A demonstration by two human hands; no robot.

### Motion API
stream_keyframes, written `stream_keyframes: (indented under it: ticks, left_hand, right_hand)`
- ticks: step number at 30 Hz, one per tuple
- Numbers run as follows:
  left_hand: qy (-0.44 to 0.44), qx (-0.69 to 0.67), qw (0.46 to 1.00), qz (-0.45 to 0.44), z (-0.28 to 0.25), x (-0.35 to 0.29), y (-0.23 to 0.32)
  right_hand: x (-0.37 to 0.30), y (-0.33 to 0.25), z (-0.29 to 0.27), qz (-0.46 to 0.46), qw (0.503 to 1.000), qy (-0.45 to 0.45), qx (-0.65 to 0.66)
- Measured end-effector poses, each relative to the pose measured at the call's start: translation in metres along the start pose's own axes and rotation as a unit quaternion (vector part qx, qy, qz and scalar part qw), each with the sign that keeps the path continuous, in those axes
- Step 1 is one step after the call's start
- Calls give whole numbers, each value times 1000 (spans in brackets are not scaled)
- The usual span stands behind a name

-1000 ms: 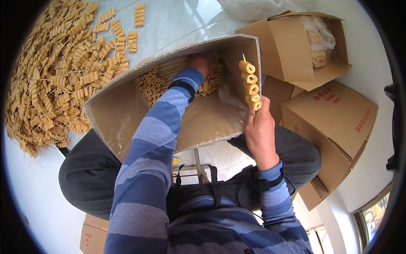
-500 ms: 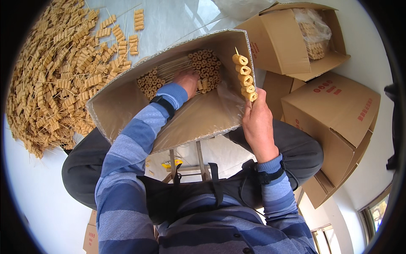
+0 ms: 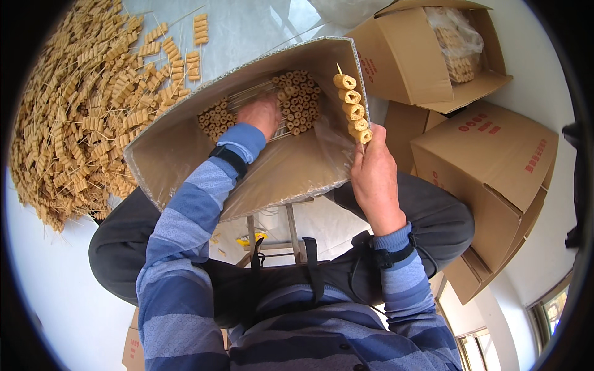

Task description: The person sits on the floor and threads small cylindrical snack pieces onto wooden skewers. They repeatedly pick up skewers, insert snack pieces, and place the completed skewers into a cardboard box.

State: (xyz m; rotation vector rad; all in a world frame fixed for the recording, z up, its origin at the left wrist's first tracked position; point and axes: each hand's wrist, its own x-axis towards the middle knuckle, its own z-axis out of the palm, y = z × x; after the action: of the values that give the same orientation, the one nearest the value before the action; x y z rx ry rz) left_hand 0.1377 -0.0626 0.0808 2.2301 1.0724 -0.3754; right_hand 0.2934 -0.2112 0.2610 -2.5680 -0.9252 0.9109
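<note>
My right hand grips the stick end of a skewer threaded with several yellow-brown hollow rolls. It holds the skewer upright at the right wall of an open cardboard box, which is lined with clear plastic. Inside the box, my left hand reaches down onto bare sticks between two packed groups of skewers. The right-hand group and the left-hand group show their round roll ends. My left fingertips are hidden or blurred, so their grip does not show.
A large heap of loose skewers covers the left side, with a few strays at its edge. On the right stand an open carton holding a plastic-wrapped bundle and further cartons. A stool frame shows beneath the box.
My left hand has shifted slightly left, away from the right-hand group, whose ends are now more visible. My right hand keeps its hold on the upright skewer.
</note>
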Motion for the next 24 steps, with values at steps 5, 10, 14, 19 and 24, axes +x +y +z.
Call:
stream_keyframes:
  ticks: [5,10,14,19,24]
  left_hand:
    - [70,143,987,-20,-8,23,-12]
    - [73,121,990,-2,4,41,-12]
    - [61,138,988,19,3,55,-7]
    - [98,163,979,69,8,72,-3]
    - [106,179,976,65,26,84,-3]
  right_hand:
    - [0,1,0,-9,1000,3,4]
    - [0,3,1,-19,1000,2,6]
    - [0,4,1,-25,1000,-7,-7]
    - [0,3,0,-31,999,-11,-6]
    - [0,3,0,-43,999,-8,-13]
